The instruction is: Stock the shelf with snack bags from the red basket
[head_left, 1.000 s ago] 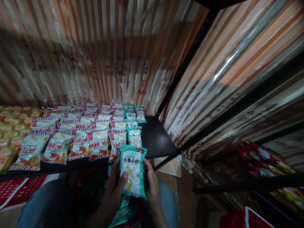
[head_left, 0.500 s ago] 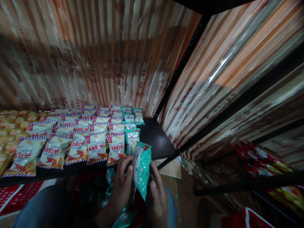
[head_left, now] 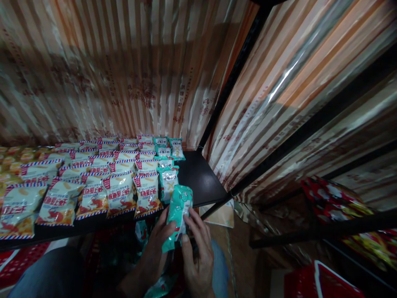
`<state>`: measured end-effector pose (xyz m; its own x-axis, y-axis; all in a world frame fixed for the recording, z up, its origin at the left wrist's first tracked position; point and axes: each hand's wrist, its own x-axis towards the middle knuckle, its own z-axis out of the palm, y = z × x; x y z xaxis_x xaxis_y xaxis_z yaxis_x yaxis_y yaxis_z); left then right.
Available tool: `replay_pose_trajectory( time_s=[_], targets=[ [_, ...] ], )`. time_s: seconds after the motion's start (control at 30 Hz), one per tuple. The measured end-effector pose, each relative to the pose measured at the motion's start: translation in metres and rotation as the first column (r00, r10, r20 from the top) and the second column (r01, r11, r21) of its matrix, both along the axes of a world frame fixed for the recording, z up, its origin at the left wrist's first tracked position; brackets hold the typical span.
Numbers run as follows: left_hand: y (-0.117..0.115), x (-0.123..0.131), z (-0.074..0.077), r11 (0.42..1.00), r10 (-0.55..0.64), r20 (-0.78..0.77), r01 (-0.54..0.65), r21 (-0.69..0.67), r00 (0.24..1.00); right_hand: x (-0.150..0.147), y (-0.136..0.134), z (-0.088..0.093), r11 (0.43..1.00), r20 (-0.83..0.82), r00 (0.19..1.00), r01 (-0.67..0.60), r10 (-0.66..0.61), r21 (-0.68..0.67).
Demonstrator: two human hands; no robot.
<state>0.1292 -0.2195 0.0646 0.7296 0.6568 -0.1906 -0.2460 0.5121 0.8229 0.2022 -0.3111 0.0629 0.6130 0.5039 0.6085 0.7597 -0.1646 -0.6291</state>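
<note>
A teal snack bag is held upright between my two hands, just off the front edge of the shelf. My left hand grips its left side, thumb lying across the front. On the right side, the fingers and thumb of my right hand close on the bag. Behind it, several teal snack bags stand in a column on the black shelf. White snack bags with red lettering and striped edges fill rows to their left. Below my hands, more teal bags lie in shadow.
Yellow packs sit at the shelf's far left. A black metal post rises at the shelf's right corner, before striped sheeting. Red bags rest on a rack at right; red baskets stand low at right and left.
The teal bag has been turned in my hands, from an edge-on view to a broad printed side. My right fingers have moved onto its front. The view has shifted slightly right.
</note>
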Motion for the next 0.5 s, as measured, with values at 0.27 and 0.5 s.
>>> replay_pose_trajectory(
  time_s=[0.27, 0.5],
  targets=[
    [-0.003, 0.020, 0.013, 0.939, -0.109, 0.241, 0.180, -0.294, 0.964, 0.012, -0.005, -0.010, 0.997, 0.121, 0.991, 0.060, -0.053, -0.057],
    [-0.006, 0.041, 0.009, 0.900, -0.045, 0.331, 0.183, -0.396, 0.942, 0.023, -0.005, -0.014, 0.992, 0.188, 0.976, 0.116, -0.107, -0.041]
  ],
)
